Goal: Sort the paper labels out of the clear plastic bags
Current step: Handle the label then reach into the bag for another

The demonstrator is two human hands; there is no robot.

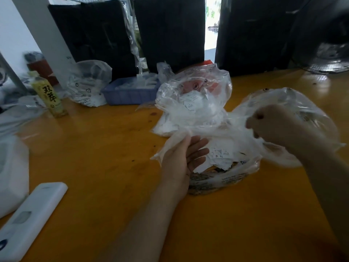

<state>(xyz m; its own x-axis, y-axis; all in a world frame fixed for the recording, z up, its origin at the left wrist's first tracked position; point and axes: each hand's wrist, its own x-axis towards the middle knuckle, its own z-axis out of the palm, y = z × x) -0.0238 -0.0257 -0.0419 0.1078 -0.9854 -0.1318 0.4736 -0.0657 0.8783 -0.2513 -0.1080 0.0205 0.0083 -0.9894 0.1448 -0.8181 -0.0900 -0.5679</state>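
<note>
Clear plastic is bunched at the centre of the frame, where a crumpled bag is stretched between two hands over the orange table; the bag's left edge is pinched by the left hand between thumb and palm, the other fingers held straight and slightly apart; the right hand, right of centre, is seen blurred, its fingers curled tight on a fold of the same plastic; paper labels are heaped just below the hands, inside an open printed bag resting on the table; more labels are seen in a second clear bag behind. A blue basket is set at upper centre-left, a yellow bottle at upper left, a white remote at lower left.
</note>
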